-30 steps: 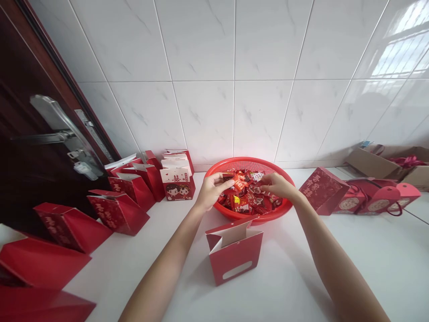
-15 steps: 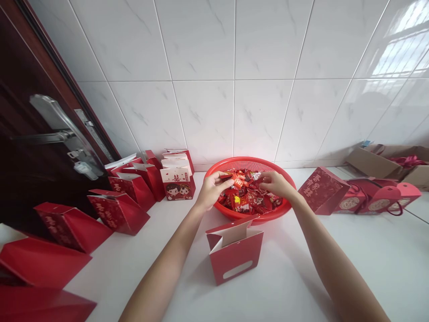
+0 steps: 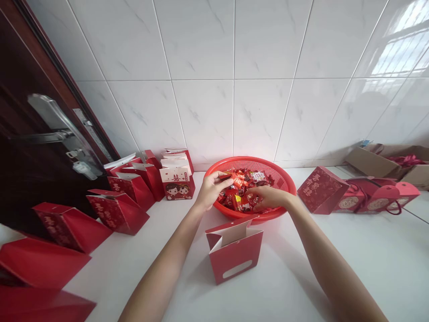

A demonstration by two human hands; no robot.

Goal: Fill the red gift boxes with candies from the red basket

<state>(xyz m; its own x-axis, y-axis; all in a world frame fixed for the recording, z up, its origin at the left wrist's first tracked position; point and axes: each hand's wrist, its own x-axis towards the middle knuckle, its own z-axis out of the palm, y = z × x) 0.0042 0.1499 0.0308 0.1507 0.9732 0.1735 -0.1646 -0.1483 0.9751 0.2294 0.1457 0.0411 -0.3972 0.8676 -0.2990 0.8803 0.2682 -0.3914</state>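
A red plastic basket stands near the tiled wall with many red-wrapped candies in it. Over its left side, my left hand is closed on an orange-red candy packet. On the right, my right hand reaches down among the candies with its fingers apart; its fingertips touch the wrappers. A red paper box with an open top and an oval window stands in front of the basket, touched by neither hand.
Open red boxes line the left side beside a dark door. A two-figure box stands left of the basket. On the right are a tilted red box, handled boxes and a cardboard carton.
My right hand has moved down and left within the basket, uncovering a pale-wrapped candy behind it. My left hand still holds its packet in nearly the same place.
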